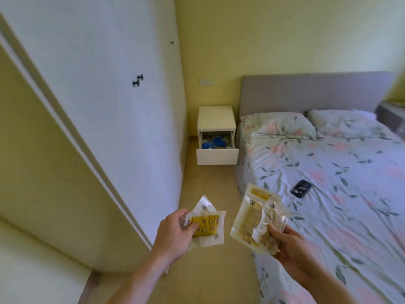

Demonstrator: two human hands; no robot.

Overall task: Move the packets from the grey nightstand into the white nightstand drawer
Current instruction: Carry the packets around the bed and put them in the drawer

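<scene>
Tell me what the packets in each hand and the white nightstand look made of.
Left-hand packets: seemingly clear plastic film over white backing, one with a yellow insert. Right-hand packets: glossy translucent plastic, crinkled, contents showing through. White nightstand: probably painted or laminated board, smooth matte faces; cannot tell which.

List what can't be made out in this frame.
- Head view: white nightstand drawer contents: blue shapes, too small and far to identify.
- Packets in left hand and packets in right hand: print blurred, count unclear where they overlap.
- Grey nightstand: cut off by the right edge.
- Dark object on the bed: too small.
</scene>
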